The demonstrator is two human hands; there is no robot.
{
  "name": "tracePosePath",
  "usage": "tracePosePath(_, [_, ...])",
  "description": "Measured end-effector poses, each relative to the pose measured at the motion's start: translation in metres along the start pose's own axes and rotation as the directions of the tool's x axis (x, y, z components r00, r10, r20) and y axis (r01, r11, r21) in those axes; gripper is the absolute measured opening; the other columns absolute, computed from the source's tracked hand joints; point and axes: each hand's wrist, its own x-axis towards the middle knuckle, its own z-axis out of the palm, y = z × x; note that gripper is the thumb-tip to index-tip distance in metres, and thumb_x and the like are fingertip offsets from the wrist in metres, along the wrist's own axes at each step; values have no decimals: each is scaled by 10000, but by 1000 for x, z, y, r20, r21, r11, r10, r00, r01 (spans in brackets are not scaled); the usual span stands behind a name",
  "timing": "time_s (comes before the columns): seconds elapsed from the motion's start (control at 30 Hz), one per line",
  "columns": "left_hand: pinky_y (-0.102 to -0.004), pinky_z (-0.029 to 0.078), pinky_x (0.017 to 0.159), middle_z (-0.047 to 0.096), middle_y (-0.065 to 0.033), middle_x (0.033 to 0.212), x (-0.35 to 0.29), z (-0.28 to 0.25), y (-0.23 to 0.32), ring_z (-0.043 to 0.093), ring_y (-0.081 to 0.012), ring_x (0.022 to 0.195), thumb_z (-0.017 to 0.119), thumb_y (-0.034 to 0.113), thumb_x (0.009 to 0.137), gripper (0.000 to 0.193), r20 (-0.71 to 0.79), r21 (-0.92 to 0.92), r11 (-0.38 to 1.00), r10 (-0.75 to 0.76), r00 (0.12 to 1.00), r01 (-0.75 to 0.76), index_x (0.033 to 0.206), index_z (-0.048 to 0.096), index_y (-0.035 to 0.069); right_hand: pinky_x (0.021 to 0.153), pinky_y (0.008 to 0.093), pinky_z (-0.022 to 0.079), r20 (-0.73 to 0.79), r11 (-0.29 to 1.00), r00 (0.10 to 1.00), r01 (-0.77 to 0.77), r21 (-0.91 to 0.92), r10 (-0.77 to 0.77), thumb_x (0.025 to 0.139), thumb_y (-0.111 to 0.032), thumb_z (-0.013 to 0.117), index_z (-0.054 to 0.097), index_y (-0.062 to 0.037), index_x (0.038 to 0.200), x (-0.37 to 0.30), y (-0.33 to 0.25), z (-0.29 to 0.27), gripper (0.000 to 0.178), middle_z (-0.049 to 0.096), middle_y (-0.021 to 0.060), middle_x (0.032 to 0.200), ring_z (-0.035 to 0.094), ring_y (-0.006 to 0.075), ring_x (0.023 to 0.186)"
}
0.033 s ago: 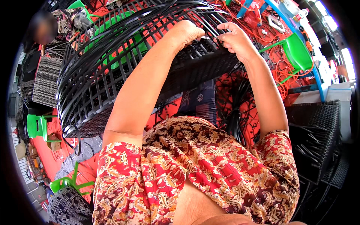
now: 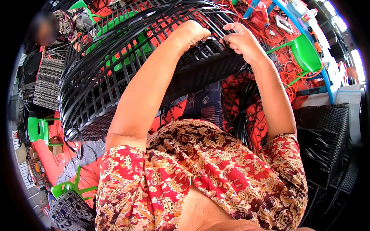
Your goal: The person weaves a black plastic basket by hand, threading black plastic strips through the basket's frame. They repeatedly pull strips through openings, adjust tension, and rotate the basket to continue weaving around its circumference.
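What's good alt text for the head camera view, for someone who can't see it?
A person's left hand and right hand are at a partly woven black lattice with long black strips arching across it. Around them are green plastic chairs on a red floor; another person is at upper left.

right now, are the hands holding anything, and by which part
Cannot be told: the left hand and right hand curl at flat, glossy black strips near the edge of a black woven panel, but any grip is unclear.

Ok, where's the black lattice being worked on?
In the head view, the black lattice spans upper left to upper centre, with the left hand and right hand toward its right end.
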Motion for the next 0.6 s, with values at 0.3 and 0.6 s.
tracePosePath(0.3, [-214,209,364,492,49,577,15,11,-8,337,-38,406,679,146,755,51,76,-45,998,-42,996,46,735,640,120,421,233,361,49,968,994,109,-225,-101,831,-33,528,484,-27,1124,0,3,-3,297,619,81,735,506,87,517])
tracePosePath(0.6, [-176,187,343,510,51,613,40,6,-4,317,-20,396,660,159,807,58,169,-93,928,-342,924,361,831,645,108,479,253,454,244,768,951,298,-567,-188,775,26,523,519,-42,1054,19,-29,-20,287,654,133,1029,562,115,550])
